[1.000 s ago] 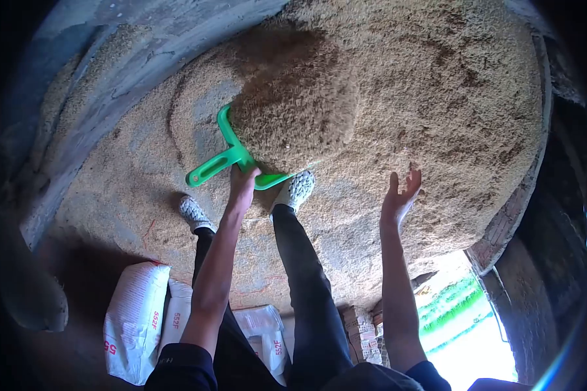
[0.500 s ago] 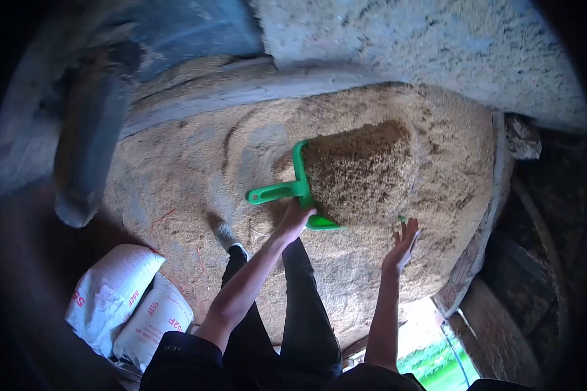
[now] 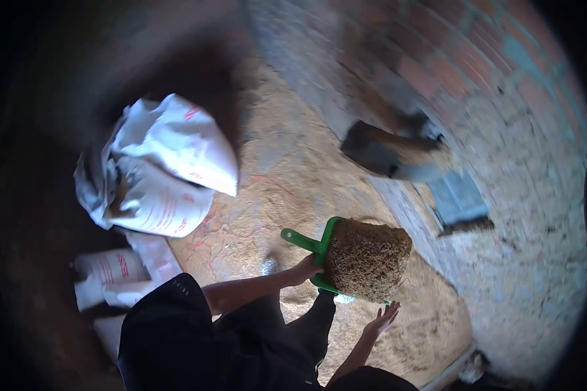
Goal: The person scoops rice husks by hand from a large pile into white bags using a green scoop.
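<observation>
Left hand (image 3: 304, 267): my fingers are closed around the back of the green scoop (image 3: 321, 251), beside its handle, to carry its weight.
Scoop: kept level so the heaped grain (image 3: 367, 258) stays in.
Right hand (image 3: 383, 319): open, palm up, empty, just under the scoop's front edge, ready to steady it.
Around: white sacks (image 3: 160, 166) to my left, brick wall (image 3: 476, 85) ahead.

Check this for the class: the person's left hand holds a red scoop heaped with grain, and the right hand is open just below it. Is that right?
One detail is wrong: the scoop is green, not red, as the head view shows. The rest stands: the left hand holds it, it is heaped with grain, and the right hand is open just below it.
</observation>
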